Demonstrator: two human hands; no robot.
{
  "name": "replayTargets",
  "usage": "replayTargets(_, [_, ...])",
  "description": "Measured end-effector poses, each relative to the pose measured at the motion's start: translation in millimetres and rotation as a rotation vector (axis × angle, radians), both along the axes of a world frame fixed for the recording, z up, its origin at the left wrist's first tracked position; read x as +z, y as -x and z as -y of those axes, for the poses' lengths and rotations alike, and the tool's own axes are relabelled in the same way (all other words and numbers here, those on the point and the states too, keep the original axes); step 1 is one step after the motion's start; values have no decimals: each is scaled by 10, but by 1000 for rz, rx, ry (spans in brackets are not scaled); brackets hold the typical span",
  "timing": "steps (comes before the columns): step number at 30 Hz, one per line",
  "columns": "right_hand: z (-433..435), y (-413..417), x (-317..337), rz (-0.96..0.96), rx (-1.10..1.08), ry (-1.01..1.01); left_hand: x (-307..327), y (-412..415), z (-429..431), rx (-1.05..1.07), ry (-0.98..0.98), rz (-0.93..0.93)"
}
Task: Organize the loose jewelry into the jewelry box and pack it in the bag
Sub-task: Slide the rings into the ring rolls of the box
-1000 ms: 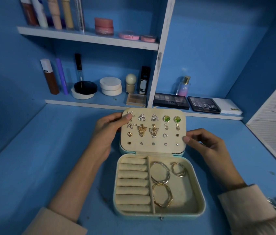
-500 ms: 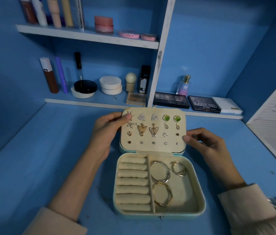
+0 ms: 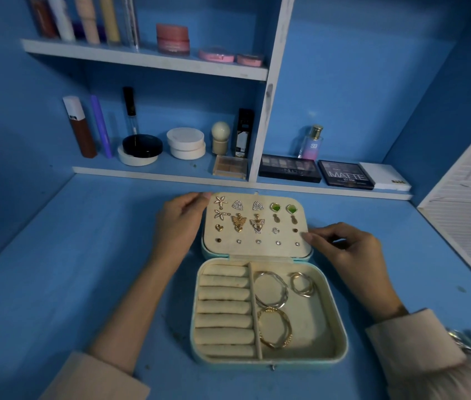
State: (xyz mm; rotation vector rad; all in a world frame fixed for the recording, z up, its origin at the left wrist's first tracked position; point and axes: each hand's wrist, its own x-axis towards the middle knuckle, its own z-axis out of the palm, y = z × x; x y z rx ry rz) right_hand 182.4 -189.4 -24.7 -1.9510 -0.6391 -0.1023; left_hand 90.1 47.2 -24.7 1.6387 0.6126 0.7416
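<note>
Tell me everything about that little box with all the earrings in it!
The jewelry box is pale teal outside, cream and soft-looking inside. It lies open on the blue desk. Its raised lid carries rows of earrings; the base has padded ring rolls left and metal hoops right. The left hand grips the lid's far left corner; the right hand pinches its right edge.

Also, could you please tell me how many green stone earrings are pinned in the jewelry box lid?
2: one green stone earring fourth along the cream lid panel's top row, the other at its right end.
</note>
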Motion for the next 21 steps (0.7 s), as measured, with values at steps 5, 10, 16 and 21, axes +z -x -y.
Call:
replayTargets(5, [-13,14,0,-5,10,8,-61,-15,-24,9,-148,-85])
replayTargets(10, [-18,4,-21,-57,3,-11,-115,-9,-37,21,-212,-119])
replayTargets(16, [-13,31,2,-71,-4,80,-139,73,17,47,-269,-96])
replayTargets(21, [216,83,263,-39,62,205,-134,107,36,47,-260,-73])
